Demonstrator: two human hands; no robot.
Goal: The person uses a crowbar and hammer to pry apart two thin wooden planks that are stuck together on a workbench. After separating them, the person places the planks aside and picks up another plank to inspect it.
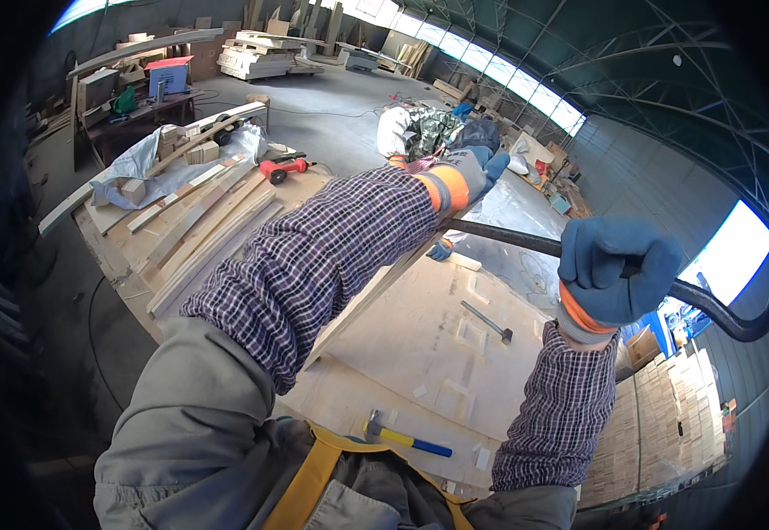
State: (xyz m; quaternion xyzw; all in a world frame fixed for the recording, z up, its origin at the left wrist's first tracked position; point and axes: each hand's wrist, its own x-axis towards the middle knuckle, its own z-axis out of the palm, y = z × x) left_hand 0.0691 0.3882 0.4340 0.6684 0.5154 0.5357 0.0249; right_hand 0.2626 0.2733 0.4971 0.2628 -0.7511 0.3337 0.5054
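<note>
My right hand [619,269], in a blue glove with an orange cuff, is closed around a black crowbar [513,237]. The bar's hooked end curves away at the right, and its other end reaches a wooden board [371,300] that stands tilted on edge. Stretched far forward, my left hand [464,177] wears the same kind of glove and appears to clasp the board's far end; its fingers are partly hidden. Below the bar lies a plywood panel [411,340] with a dark-headed hammer [488,322] on it. Closer to me rests a claw hammer [407,440] with a yellow and blue handle.
Across from me a co-worker [433,132] bends over, with a gloved hand [440,250] beside the board. Wood strips [208,234] and a red power tool [283,168] lie at the left. Stacked wood blocks [667,433] stand at the right.
</note>
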